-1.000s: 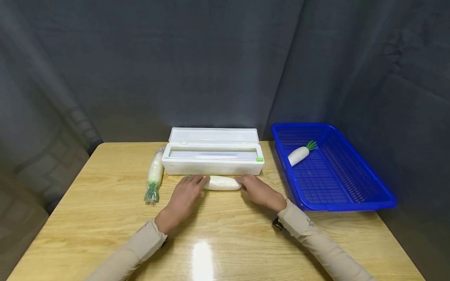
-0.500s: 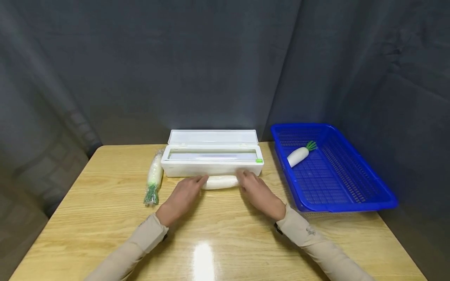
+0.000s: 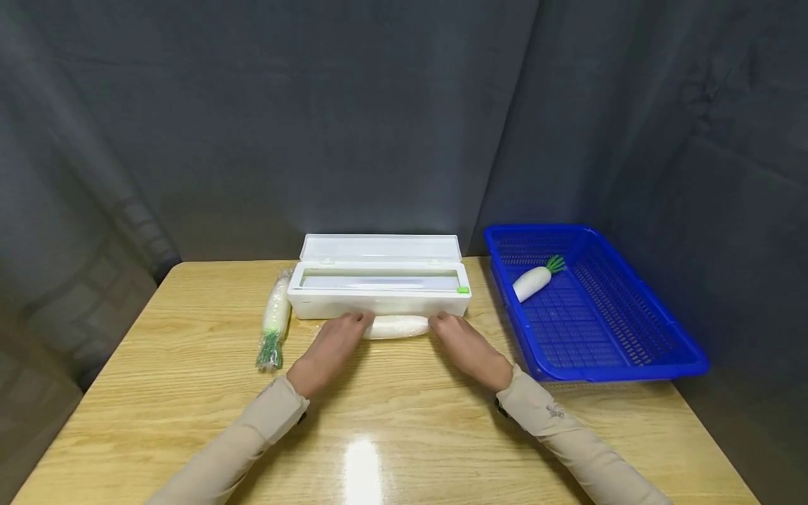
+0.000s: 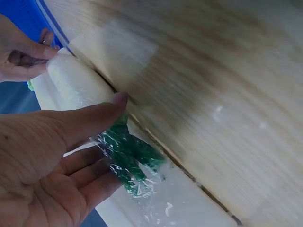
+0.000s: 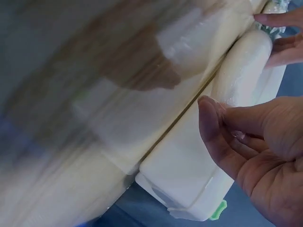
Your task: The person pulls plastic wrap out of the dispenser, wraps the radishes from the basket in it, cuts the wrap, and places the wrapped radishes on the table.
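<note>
Radishes, three; box, one; basket, one. Left hand grips wrapped leaves, hidden in head view; right hand pinches film.

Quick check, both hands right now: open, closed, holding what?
Left hand: closed, holding the wrapped white radish by its green leafy end.
Right hand: closed, fingers pinching clear film at the other end.
</note>
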`<action>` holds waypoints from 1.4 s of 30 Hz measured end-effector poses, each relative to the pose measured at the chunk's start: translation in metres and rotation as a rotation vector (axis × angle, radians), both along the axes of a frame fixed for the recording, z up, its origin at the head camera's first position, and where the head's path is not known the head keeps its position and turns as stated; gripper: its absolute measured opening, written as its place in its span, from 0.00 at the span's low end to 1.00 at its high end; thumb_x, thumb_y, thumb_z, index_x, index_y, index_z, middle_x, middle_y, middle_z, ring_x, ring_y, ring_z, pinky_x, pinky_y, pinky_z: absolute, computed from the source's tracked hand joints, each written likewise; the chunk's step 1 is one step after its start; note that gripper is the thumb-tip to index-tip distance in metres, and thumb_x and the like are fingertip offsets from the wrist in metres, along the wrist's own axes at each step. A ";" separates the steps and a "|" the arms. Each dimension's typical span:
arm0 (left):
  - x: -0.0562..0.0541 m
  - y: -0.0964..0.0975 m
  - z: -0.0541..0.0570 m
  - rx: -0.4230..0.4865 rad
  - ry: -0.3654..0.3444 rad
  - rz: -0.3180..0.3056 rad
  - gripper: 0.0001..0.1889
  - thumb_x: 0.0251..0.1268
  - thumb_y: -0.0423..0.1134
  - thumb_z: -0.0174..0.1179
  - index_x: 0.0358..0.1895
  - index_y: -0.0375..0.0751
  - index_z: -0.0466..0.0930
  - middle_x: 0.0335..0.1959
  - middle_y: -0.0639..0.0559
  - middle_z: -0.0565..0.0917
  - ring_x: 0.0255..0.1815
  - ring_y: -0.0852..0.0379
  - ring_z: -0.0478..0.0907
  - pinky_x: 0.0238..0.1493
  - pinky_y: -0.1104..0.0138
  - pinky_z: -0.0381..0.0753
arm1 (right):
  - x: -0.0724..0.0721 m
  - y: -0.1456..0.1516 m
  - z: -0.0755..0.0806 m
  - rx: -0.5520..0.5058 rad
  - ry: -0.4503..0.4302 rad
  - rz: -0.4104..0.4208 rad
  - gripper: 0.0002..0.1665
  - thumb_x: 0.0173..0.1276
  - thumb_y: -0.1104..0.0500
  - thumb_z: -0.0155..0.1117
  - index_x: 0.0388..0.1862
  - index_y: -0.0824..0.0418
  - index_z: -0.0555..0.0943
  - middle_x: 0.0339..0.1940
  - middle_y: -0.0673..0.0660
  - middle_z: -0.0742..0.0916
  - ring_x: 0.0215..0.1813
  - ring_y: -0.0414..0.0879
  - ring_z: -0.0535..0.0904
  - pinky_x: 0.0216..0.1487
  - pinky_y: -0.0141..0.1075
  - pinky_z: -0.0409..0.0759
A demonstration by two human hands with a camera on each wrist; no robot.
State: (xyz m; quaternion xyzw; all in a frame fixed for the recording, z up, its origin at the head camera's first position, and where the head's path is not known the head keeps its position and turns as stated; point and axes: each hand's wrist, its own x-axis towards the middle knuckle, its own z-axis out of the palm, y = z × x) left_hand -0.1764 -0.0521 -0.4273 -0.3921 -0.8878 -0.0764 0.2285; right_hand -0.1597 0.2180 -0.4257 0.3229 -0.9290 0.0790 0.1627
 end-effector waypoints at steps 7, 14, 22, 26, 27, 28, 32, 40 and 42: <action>-0.004 0.006 -0.001 -0.019 0.020 0.043 0.16 0.52 0.12 0.65 0.41 0.30 0.80 0.34 0.39 0.83 0.32 0.46 0.82 0.28 0.60 0.85 | -0.004 0.002 0.004 -0.124 -0.151 0.051 0.16 0.70 0.78 0.59 0.27 0.63 0.82 0.26 0.54 0.85 0.33 0.36 0.73 0.29 0.30 0.75; -0.010 0.009 -0.002 -0.030 -0.016 0.044 0.12 0.58 0.15 0.66 0.42 0.29 0.82 0.36 0.39 0.84 0.36 0.45 0.83 0.31 0.58 0.86 | -0.002 0.000 0.011 -0.097 -0.134 -0.011 0.18 0.65 0.78 0.63 0.21 0.60 0.77 0.21 0.48 0.75 0.27 0.37 0.67 0.24 0.30 0.69; -0.007 0.001 -0.003 0.032 -0.164 0.035 0.13 0.58 0.23 0.73 0.42 0.28 0.79 0.35 0.38 0.83 0.35 0.42 0.84 0.33 0.55 0.86 | -0.001 -0.005 0.010 -0.096 0.090 -0.043 0.10 0.64 0.70 0.75 0.33 0.62 0.80 0.35 0.59 0.84 0.37 0.54 0.82 0.33 0.46 0.83; -0.008 -0.002 0.000 0.052 -0.214 0.018 0.14 0.58 0.25 0.75 0.43 0.29 0.79 0.34 0.39 0.83 0.36 0.42 0.85 0.34 0.56 0.86 | -0.004 -0.006 0.012 -0.160 0.141 -0.067 0.10 0.64 0.68 0.76 0.42 0.65 0.84 0.42 0.62 0.86 0.44 0.58 0.85 0.44 0.50 0.85; -0.008 -0.003 0.001 0.057 -0.224 0.015 0.15 0.58 0.27 0.76 0.43 0.29 0.79 0.35 0.39 0.83 0.36 0.42 0.85 0.35 0.56 0.86 | -0.005 -0.006 0.013 -0.170 0.148 -0.068 0.11 0.64 0.67 0.76 0.43 0.66 0.84 0.42 0.62 0.87 0.44 0.58 0.85 0.44 0.50 0.85; -0.009 -0.003 0.001 0.057 -0.231 0.012 0.16 0.58 0.28 0.77 0.44 0.29 0.79 0.35 0.39 0.83 0.37 0.42 0.85 0.36 0.56 0.86 | -0.006 -0.006 0.014 -0.175 0.152 -0.069 0.10 0.64 0.67 0.76 0.43 0.66 0.84 0.41 0.61 0.86 0.43 0.58 0.85 0.44 0.50 0.85; -0.009 -0.003 0.000 0.059 -0.238 -0.011 0.16 0.57 0.28 0.77 0.43 0.29 0.80 0.35 0.39 0.83 0.36 0.42 0.85 0.36 0.55 0.86 | -0.007 -0.005 0.012 -0.173 0.151 -0.044 0.08 0.65 0.69 0.75 0.41 0.65 0.84 0.41 0.61 0.87 0.43 0.57 0.85 0.44 0.49 0.85; -0.007 0.001 -0.001 0.067 -0.245 -0.010 0.15 0.56 0.29 0.78 0.41 0.30 0.81 0.35 0.39 0.85 0.34 0.42 0.85 0.34 0.55 0.86 | -0.006 -0.006 0.007 -0.117 0.167 0.044 0.08 0.68 0.69 0.73 0.34 0.61 0.81 0.37 0.58 0.85 0.43 0.55 0.84 0.46 0.49 0.83; -0.007 0.001 -0.002 0.065 -0.235 -0.007 0.16 0.56 0.29 0.78 0.43 0.29 0.81 0.38 0.38 0.85 0.36 0.41 0.85 0.36 0.55 0.86 | -0.006 -0.007 0.007 -0.111 0.179 0.054 0.08 0.68 0.69 0.73 0.34 0.61 0.81 0.37 0.57 0.85 0.43 0.54 0.84 0.45 0.49 0.83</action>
